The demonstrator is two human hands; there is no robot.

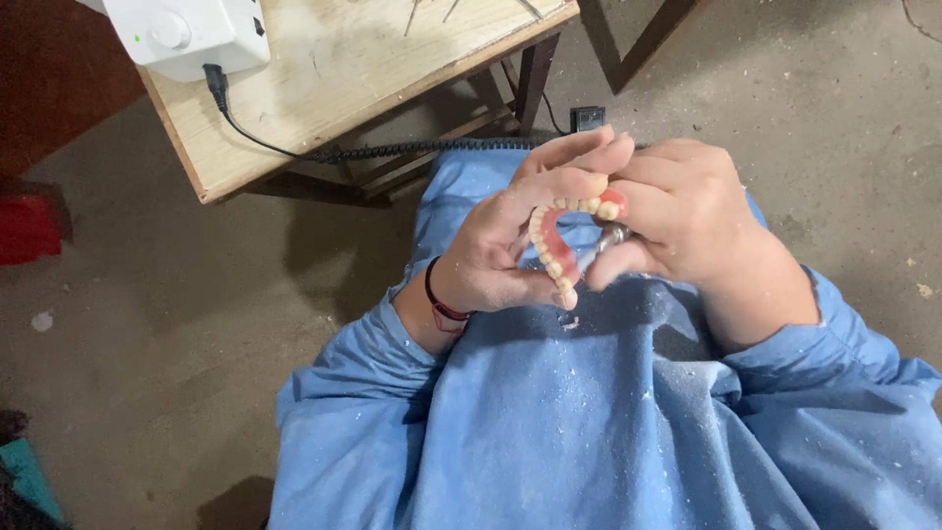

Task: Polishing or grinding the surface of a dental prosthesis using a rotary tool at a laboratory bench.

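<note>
Hands grip a pink denture and metal tool beside a wooden table.

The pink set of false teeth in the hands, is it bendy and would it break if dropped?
The pink horseshoe-shaped denture with pale teeth probably stays stiff: it keeps its arch while the left hand pinches it. It looks thin and light, so likely breakable. The right hand steadies it too.

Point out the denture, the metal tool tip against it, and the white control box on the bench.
denture (551,245): head view, on the pink base beside the teeth.
metal tool tip (610,237): head view, on its shiny end.
white control box (186,34): head view, on its top near the knob.
</note>
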